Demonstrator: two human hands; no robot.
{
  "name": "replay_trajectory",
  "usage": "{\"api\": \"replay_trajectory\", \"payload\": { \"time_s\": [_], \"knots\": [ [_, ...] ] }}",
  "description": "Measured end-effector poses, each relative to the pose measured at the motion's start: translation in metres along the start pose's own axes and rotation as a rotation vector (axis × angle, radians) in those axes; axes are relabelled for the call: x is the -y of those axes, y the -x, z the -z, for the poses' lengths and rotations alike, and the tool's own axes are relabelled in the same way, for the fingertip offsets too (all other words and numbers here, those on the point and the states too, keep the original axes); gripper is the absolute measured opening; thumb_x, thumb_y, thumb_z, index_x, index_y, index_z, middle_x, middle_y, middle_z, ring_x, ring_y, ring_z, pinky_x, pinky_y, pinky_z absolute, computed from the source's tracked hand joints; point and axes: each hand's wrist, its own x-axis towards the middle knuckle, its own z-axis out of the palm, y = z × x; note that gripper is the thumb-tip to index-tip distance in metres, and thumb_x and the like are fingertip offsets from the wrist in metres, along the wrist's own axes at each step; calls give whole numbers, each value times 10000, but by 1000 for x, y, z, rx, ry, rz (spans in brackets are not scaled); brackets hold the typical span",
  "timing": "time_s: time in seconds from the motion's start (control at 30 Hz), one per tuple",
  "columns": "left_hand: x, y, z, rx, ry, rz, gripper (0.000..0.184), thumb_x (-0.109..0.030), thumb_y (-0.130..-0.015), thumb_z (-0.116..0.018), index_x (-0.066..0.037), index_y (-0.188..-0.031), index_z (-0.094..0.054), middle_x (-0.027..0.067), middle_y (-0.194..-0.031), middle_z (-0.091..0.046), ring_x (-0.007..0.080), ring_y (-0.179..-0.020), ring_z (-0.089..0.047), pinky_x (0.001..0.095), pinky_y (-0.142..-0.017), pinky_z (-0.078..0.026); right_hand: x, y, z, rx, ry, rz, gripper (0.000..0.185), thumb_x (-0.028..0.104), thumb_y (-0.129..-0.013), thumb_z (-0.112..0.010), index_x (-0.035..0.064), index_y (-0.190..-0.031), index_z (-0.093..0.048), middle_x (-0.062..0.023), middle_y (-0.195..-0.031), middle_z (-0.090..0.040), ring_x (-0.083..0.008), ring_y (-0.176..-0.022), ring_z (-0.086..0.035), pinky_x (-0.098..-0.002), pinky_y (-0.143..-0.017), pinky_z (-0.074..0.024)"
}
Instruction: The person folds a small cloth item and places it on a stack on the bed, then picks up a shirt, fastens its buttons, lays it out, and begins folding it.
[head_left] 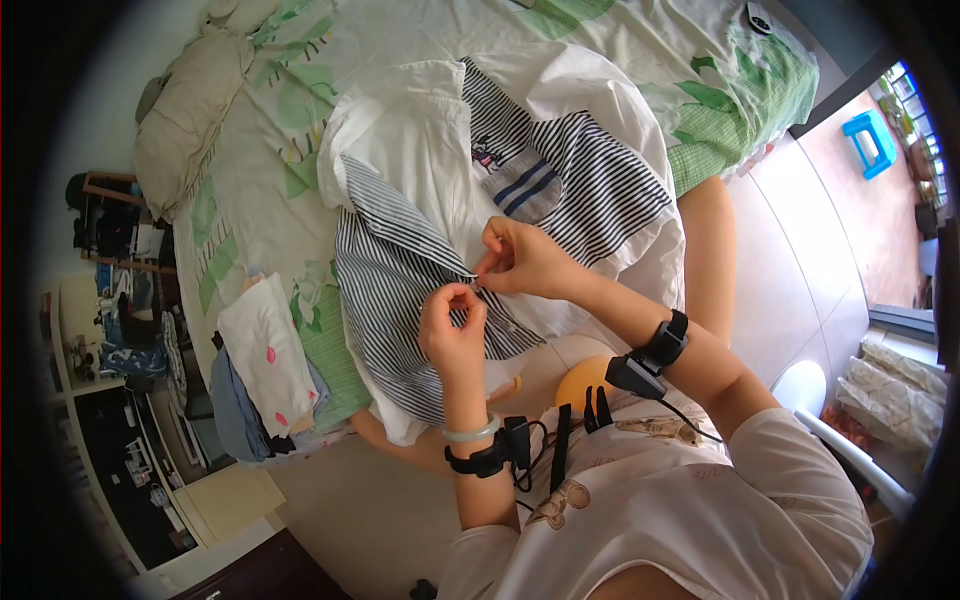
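Observation:
A white shirt with black-and-white striped panels (400,270) lies over the bed's edge and the person's lap. A grey pocket with dark blue stripes (527,187) shows on its right part. At the shirt's front edge, my left hand (455,325) is closed in a pinch on the striped cloth. My right hand (520,262) pinches the same edge just above and to the right, its fingertips close to those of the left. Any small thing between the fingertips is too small to make out.
The bed (270,130) has a green leaf-print sheet. Folded clothes (265,345) lie at its left edge. Shelves (130,460) stand at the far left. A blue stool (869,145) is at the upper right, and a white chair (850,450) is at the lower right.

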Motion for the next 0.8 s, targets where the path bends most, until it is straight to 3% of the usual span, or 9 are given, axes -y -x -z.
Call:
{"api": "replay_trajectory", "payload": {
  "time_s": [0.3,0.4,0.47,0.8],
  "knots": [
    [0,2,1,18,104,91,184,55,-677,-661,-15,-833,-594,55,-744,-609,148,-641,-596,267,-602,-480,1,-1,4,40,-40,-32,382,20,-741,-678,87,-857,-321,-96,-839,-666,-108,-797,-637,-210,-664,-504],
    [-1,5,3,29,164,160,112,28,-779,-645,19,-886,-615,53,-814,-646,116,-711,-617,238,-661,-504,3,-1,4,33,1,-43,388,22,-749,-685,83,-864,-319,-103,-841,-673,-110,-797,-637,-211,-671,-506],
    [-7,6,4,14,439,336,102,10,-815,-641,32,-912,-617,63,-848,-650,103,-739,-616,217,-684,-504,2,-1,4,28,-4,-47,390,22,-747,-688,83,-865,-321,-104,-841,-673,-112,-796,-638,-212,-674,-506],
    [-1,9,0,23,646,483,161,-3,-821,-651,55,-963,-604,87,-883,-647,99,-761,-614,196,-689,-500,3,-1,7,49,-101,-75,394,6,-742,-693,87,-871,-329,-104,-849,-670,-114,-810,-635,-211,-689,-503]
  ]
}}
